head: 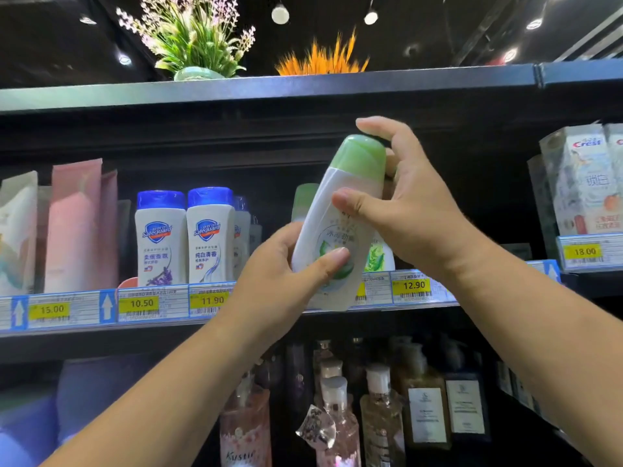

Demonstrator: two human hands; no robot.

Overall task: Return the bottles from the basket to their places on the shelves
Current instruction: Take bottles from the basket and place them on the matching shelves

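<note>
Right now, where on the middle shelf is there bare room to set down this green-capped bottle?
The widest bare stretch seems to lie between the right hand and the Crest boxes, though it is dark. A narrow gap lies between the Safeguard bottles and the shelved green-capped bottle. The pouches at left stand crowded. The held bottle hides the rest.

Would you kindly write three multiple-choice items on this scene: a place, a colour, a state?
1. Where are the Safeguard bottles from the held bottle? A) shelf below B) to its left C) to its right
2. Its cap is: A) blue B) pink C) green
3. The held bottle is: A) tilted, in both hands B) upright on the shelf C) lying flat
Answers: B, they show left of it; C, the cap is green; A, the left hand grips its base, the right hand its top.
</note>
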